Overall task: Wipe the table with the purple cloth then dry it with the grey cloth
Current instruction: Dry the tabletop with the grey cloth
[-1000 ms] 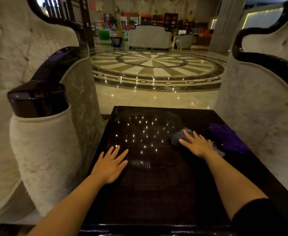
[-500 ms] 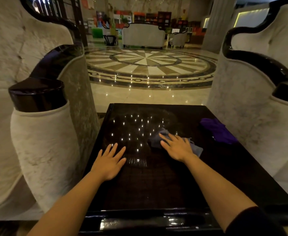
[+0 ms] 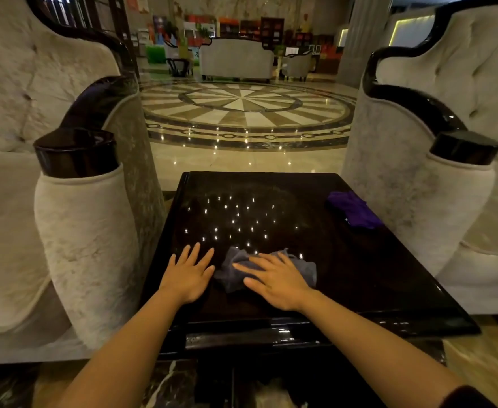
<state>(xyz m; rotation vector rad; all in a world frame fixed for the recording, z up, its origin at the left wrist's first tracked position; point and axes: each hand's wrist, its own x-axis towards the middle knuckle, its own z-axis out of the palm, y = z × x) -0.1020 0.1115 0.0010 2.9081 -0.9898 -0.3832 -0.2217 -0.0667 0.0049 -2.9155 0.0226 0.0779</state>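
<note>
Sliding left, the flat open right hand (image 3: 274, 279) has pushed the grey cloth (image 3: 236, 270) across the surface (image 3: 359, 275), near the open left hand (image 3: 189, 275). Drying looks underway; the purple cloth (image 3: 355, 212) lies apart.

Count: one dark glossy surface (image 3: 359, 275). Two cloths on it: one grey cloth (image 3: 236, 278), one purple cloth (image 3: 355, 209). Two bare hands: left hand (image 3: 187, 276), right hand (image 3: 277, 279). Two pale armchairs flank it: one left (image 3: 80, 231), one right (image 3: 418, 201).
</note>
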